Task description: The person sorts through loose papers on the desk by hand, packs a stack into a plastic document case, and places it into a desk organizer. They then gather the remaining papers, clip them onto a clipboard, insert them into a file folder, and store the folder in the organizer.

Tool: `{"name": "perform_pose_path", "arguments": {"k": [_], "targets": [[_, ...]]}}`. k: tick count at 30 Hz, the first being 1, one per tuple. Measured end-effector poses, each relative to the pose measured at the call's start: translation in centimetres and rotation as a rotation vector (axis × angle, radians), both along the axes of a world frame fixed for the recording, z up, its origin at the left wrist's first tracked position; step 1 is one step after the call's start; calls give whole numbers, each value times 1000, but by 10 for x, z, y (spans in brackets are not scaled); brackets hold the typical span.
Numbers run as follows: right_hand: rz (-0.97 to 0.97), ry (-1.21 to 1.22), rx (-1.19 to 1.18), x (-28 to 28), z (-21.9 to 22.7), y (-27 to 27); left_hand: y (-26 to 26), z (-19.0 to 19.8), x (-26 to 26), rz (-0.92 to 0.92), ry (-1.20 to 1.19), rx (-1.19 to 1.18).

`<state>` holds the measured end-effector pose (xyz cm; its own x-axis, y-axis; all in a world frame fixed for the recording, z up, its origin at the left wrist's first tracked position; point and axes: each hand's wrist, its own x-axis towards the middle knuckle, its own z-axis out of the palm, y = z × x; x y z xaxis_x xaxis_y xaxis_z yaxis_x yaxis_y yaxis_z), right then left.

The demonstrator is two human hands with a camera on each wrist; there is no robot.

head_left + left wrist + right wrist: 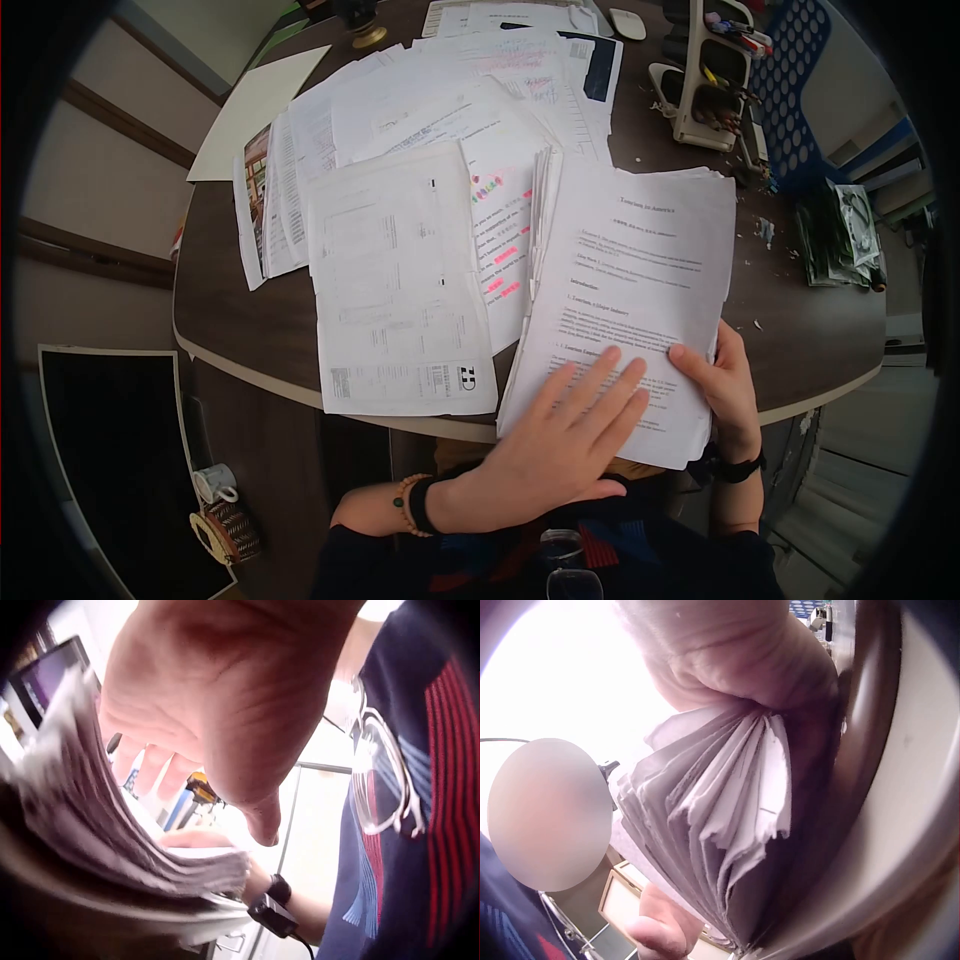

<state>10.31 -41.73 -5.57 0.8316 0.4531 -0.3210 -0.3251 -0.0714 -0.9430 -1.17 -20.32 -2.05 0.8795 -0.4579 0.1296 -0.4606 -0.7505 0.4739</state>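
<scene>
Left hand (555, 440), fingers straight, should steady the stack (640, 280); right hand (730, 385) grips its side. Blurred sheet edges (705, 802) seemingly want squaring.

The dark desk (245, 315) bears papers (400, 290), a mouse (628, 24), a pen holder (700, 125) and green packets (835, 240).

White mouse (628, 25); pen holder (691, 105) (beside a blue perforated panel (788, 105)); mug (212, 484)
</scene>
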Motion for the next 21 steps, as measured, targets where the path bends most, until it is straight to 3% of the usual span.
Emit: {"name": "perform_pose_path", "arguments": {"k": [3, 5, 8, 11, 21], "targets": [[-26, 26, 44, 1, 0, -3, 38, 14, -17, 137, 13, -2], [-37, 49, 72, 2, 0, -6, 63, 17, -29, 435, 67, 87], [-62, 81, 94, 1, -1, -8, 88, 9, -42, 603, 115, 137], [-54, 64, 51, 2, -2, -5, 104, -11, -54, 608, 140, 153], [-47, 47, 54, 0, -3, -5, 106, -3, -60, 530, 92, 215]]}}
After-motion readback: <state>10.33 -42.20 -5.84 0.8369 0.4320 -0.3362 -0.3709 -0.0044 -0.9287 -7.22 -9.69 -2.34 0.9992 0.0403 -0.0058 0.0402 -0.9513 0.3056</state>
